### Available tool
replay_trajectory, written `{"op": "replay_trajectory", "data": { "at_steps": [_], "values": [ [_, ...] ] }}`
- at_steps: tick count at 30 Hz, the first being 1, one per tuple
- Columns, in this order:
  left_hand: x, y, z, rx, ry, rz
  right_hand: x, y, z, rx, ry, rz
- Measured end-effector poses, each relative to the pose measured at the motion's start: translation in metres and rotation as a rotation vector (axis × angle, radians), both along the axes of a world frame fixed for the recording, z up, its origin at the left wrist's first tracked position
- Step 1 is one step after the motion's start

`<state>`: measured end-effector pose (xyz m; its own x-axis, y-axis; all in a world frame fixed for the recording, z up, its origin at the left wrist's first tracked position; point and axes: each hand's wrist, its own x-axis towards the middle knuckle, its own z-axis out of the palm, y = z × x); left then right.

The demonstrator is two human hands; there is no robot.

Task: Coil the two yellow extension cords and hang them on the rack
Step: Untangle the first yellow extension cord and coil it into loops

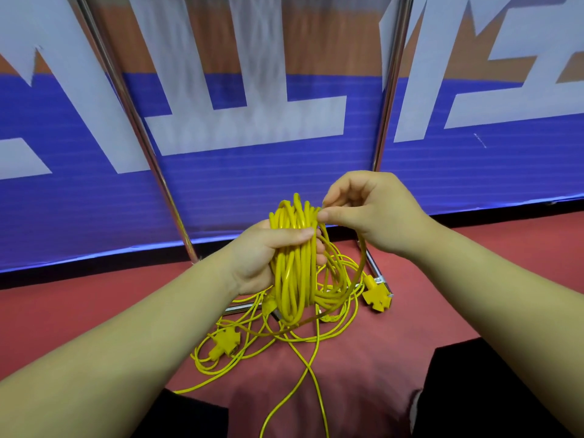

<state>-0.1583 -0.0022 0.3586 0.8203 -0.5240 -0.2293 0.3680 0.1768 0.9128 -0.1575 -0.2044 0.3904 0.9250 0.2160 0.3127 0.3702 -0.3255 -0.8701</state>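
Hands [316,232] gripping coil [295,263], loose cord [303,368] below

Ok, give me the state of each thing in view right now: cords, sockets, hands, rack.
coil: partly wound, held upright
left hand: grips the coil round its middle
right hand: pinches the coil at its top
loose cord: uncoiled, tangled on the red floor
socket blocks: two, both lying on the floor
rack: standing; cord lies across its base bar
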Motion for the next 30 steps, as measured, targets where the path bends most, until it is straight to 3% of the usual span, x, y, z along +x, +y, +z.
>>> {"op": "replay_trajectory", "data": {
  "at_steps": [9,19,23,30],
  "values": [
    [-0.007,-0.002,-0.002,0.008,0.012,-0.143,0.001,-0.001,-0.001,-0.023,0.043,0.078],
    [-0.009,-0.001,0.010,-0.058,-0.028,-0.210,0.002,-0.003,-0.003,0.100,0.117,0.098],
    [-0.007,0.003,0.024,-0.126,-0.073,-0.142,0.002,-0.006,-0.003,0.158,0.087,0.096],
    [0.004,0.027,0.040,-0.183,-0.140,0.105,0.008,-0.012,-0.028,0.034,0.070,-0.079]
  ]
}}
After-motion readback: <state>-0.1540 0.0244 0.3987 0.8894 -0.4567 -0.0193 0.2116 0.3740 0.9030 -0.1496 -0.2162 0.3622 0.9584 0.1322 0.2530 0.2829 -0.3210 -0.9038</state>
